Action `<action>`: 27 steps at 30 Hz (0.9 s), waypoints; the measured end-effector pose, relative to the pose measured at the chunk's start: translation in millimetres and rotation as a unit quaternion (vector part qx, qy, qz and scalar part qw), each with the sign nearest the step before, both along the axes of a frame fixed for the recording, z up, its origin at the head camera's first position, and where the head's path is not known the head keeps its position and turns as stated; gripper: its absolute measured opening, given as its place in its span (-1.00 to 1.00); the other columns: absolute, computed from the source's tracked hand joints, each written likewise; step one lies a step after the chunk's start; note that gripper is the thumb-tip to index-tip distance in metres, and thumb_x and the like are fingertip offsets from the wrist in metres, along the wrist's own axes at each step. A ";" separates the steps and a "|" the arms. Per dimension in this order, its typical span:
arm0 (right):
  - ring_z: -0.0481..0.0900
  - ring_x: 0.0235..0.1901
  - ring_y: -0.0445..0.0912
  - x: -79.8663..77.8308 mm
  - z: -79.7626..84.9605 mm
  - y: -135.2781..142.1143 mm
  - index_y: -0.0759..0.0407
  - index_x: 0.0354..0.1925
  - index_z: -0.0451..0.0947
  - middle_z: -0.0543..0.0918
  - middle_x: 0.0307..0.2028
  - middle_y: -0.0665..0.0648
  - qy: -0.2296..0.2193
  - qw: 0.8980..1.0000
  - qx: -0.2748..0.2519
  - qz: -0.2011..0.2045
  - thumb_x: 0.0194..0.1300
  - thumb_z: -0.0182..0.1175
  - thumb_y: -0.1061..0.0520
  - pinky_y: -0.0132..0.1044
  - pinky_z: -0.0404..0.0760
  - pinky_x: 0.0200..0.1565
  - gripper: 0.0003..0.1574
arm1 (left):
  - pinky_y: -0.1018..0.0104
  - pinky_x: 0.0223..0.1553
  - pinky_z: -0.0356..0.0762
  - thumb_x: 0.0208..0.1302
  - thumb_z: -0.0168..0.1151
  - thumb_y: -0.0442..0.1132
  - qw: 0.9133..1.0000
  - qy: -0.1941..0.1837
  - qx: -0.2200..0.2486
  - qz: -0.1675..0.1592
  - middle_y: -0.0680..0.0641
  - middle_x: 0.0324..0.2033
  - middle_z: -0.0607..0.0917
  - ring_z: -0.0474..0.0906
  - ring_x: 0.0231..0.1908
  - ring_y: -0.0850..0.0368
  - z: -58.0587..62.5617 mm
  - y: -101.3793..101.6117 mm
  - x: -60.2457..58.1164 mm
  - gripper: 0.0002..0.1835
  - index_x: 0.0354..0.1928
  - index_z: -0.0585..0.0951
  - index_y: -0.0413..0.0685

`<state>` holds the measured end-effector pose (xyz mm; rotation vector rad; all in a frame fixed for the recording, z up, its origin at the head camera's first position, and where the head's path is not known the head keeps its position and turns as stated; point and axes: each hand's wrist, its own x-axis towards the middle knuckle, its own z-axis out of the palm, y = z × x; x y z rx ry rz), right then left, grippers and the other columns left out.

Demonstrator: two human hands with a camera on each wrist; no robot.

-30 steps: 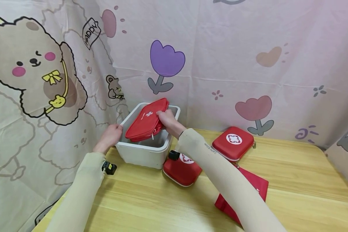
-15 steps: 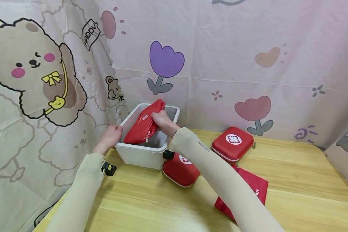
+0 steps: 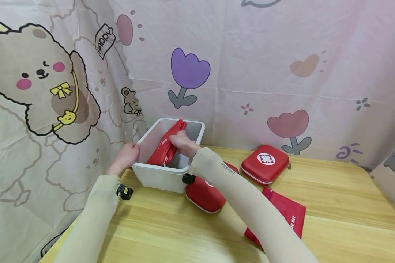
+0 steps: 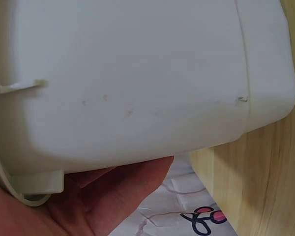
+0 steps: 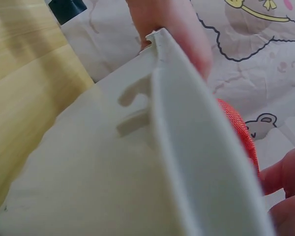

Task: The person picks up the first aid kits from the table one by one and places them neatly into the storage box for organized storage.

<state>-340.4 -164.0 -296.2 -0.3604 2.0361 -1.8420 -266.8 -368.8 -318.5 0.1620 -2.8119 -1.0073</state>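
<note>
My right hand (image 3: 183, 141) pinches a red zippered first aid pouch (image 3: 164, 148) by its upper right edge. The pouch is tilted, mostly down inside a white plastic bin (image 3: 159, 178), with its top end near the back rim. In the right wrist view a strip of the red pouch (image 5: 238, 130) shows past the blurred bin rim, beside my fingers. My left hand (image 3: 126, 157) grips the bin's left rim. The left wrist view shows that hand's fingers (image 4: 132, 187) bent under the rim against the outer wall (image 4: 137, 73).
Just right of the bin lies a red hard case (image 3: 205, 195), partly behind my right sleeve. Another red case (image 3: 266, 163) with a white emblem sits farther right. A flat red kit pouch (image 3: 288, 212) lies in front of it. Printed curtains (image 3: 250, 73) hang behind the wooden table (image 3: 342, 204).
My right hand has lowered the red pouch from above the rim down into the bin, tipping it steeper. My left hand has stayed on the rim.
</note>
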 end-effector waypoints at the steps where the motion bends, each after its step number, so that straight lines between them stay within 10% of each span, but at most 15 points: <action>1: 0.67 -0.29 0.12 -0.2 -1.4 -0.3 0.34 0.08 0.24 0.52 -0.24 0.26 -0.001 1.000 0.004 0.001 0.41 -0.02 0.27 0.01 0.68 -0.27 -0.68 | 0.08 -0.25 0.47 0.58 -0.37 -0.09 1.000 -0.001 0.001 0.001 -0.33 -0.19 0.55 0.49 -0.19 -0.17 -0.4 -0.3 -0.2 -0.46 -0.08 0.50 -0.43; 12: 0.64 -0.20 0.29 -0.4 -4.4 -4.8 0.36 0.48 -0.31 0.44 -0.10 0.41 0.003 1.000 0.027 -0.007 0.42 -0.08 0.34 0.19 0.59 -0.14 -0.14 | 0.11 -0.29 0.51 0.58 -0.38 -0.08 1.000 -0.004 0.007 0.001 -0.35 -0.14 0.55 0.50 -0.16 -0.17 -1.1 -0.1 -0.4 -0.43 0.06 0.48 -0.47; 21: 0.57 -0.19 0.12 5.2 -1.2 7.2 0.36 0.36 0.01 0.44 -0.10 0.26 0.027 0.997 0.072 -0.001 0.41 -0.02 0.25 0.06 0.63 -0.10 -0.35 | 0.17 -0.37 0.53 0.58 -0.37 -0.08 1.000 -0.010 0.018 0.001 -0.35 -0.16 0.54 0.50 -0.20 -0.15 -0.2 0.6 1.3 -0.44 0.07 0.47 -0.47; 27: 0.45 0.05 0.10 12.6 3.3 15.6 0.31 0.30 0.19 0.46 0.08 0.27 0.123 0.983 0.136 0.016 0.45 0.01 0.08 0.01 0.50 0.10 -0.43 | 0.19 -0.40 0.51 0.57 -0.38 -0.07 1.000 -0.005 0.019 0.001 -0.32 -0.21 0.53 0.49 -0.23 -0.14 0.0 0.0 0.0 -0.45 -0.01 0.48 -0.44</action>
